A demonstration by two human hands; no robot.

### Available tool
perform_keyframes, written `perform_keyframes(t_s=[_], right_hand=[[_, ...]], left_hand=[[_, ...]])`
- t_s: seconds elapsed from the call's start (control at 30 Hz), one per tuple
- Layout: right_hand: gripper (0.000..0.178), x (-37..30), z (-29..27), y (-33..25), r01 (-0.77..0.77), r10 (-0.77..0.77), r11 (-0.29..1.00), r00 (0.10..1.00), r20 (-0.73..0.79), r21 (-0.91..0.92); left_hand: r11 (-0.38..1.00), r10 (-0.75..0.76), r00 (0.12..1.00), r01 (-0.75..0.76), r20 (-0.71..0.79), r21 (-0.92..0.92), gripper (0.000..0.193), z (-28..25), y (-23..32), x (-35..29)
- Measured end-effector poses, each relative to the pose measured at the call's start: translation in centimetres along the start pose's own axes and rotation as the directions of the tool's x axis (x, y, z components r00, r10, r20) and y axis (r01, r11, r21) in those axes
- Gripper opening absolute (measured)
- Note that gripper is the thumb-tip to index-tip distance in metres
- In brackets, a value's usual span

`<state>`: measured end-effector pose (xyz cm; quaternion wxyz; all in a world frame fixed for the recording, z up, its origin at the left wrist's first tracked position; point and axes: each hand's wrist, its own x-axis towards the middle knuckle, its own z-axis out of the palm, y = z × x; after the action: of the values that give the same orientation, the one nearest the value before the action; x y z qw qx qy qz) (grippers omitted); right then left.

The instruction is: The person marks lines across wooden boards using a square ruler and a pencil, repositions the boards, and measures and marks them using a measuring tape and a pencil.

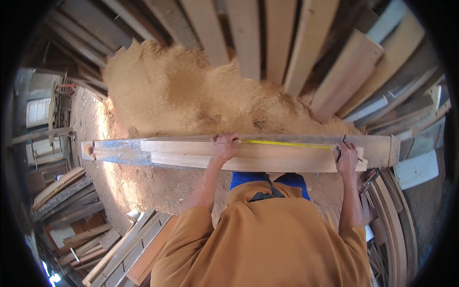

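A yellow tape measure (287, 143) is stretched along a pale wooden board (277, 163), between my two hands. My left hand (224, 146) is closed on the tape's left end, near the middle of the board. At the tape's right end, my right hand (347, 157) has its fingers closed around it, close to the board's right end. Something thin and black shows at the right fingers; I cannot make out what it is. The pale board lies on a longer, weathered plank (117, 152) with blue stains at its left part.
A large heap of sawdust (177, 91) lies beyond the plank. Several planks (246, 43) lean upright at the far side. Stacked boards (148, 248) lie at the lower left, and more timber (389, 225) at the right. Wood chips litter the dirt floor (158, 189).
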<state>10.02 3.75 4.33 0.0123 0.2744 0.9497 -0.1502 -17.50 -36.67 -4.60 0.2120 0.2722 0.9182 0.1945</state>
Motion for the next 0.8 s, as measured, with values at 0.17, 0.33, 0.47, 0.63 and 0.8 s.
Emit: perform_keyframes(t_s=[0.17,0.33,0.47,0.63,0.8], right_hand=[[0.025,-0.7,4.4,-11.0,0.113,-0.113,0.99,0.994,-0.006,0.089],[0.023,0.6,7.7,-18.6,0.161,-0.166,0.981,0.986,0.035,0.112],[0.019,1.4,9.3,-22.1,0.17,-0.176,0.982,0.982,0.072,0.076],[0.015,2.2,10.4,-23.8,0.181,-0.185,0.982,0.979,0.087,0.058],[0.014,2.6,10.7,-23.6,0.183,-0.189,0.982,0.974,0.125,0.054]], left_hand=[[0.999,0.04,0.996,-0.042,-0.08,-0.028,0.009,-7.8,-7.3,-0.8],[0.984,-0.118,0.983,0.135,-0.142,0.116,0.011,-15.5,-19.8,-4.0],[0.971,-0.194,0.969,0.212,-0.153,0.108,0.012,-18.6,-26.4,-5.2],[0.985,-0.133,0.97,0.151,-0.205,0.077,0.011,-18.2,-29.1,-5.0],[0.982,-0.171,0.972,0.182,-0.162,0.057,0.011,-18.0,-29.2,-4.8]])
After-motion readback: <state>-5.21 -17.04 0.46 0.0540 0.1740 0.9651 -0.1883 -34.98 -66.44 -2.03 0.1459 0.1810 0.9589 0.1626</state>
